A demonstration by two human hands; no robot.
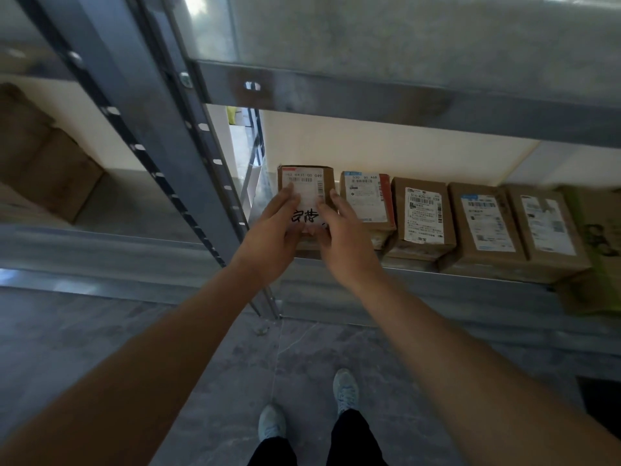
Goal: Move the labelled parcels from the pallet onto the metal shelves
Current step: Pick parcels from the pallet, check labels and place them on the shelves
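A small brown cardboard parcel [311, 183] with a white label and black handwriting sits at the left end of a row on the lower metal shelf [420, 284]. My left hand [274, 235] grips its left side and my right hand [342, 238] grips its right side, fingers over the label. To its right stand several more labelled parcels, the nearest one [368, 200] touching it. The parcel's front lower part is hidden behind my hands.
A grey steel upright [174, 153] stands just left of my hands. An upper shelf beam [369, 95] crosses overhead. Brown boxes [50, 166] sit in the left bay. A green-printed carton [601, 243] stands at the far right. Grey tiled floor and my shoes [344, 390] are below.
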